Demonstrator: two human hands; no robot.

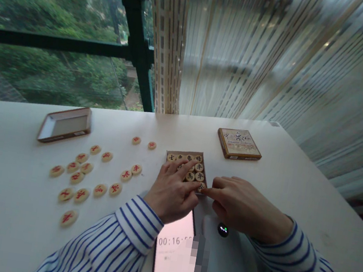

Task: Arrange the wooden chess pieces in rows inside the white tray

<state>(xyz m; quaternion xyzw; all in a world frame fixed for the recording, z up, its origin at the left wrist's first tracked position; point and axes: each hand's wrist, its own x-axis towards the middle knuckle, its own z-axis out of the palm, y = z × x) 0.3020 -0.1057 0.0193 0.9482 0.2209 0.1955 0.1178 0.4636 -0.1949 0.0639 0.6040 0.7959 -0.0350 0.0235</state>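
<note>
A small brown box [169,153] of round wooden chess discs with black characters [199,167] sits at the table's middle. My left hand [173,190] lies over the box's near left part, fingers curled down onto the discs. My right hand [240,202] reaches in from the right, its fingertips pinched together at the box's near right corner on one disc [201,186]. Both wrists wear blue-striped white sleeves.
Several loose discs with red characters [85,180] lie scattered on the white table to the left. An empty box tray [65,124] sits at the far left, a printed box lid [238,143] at the far right. A phone showing a timer [174,243] lies near me, beside a white device [227,258].
</note>
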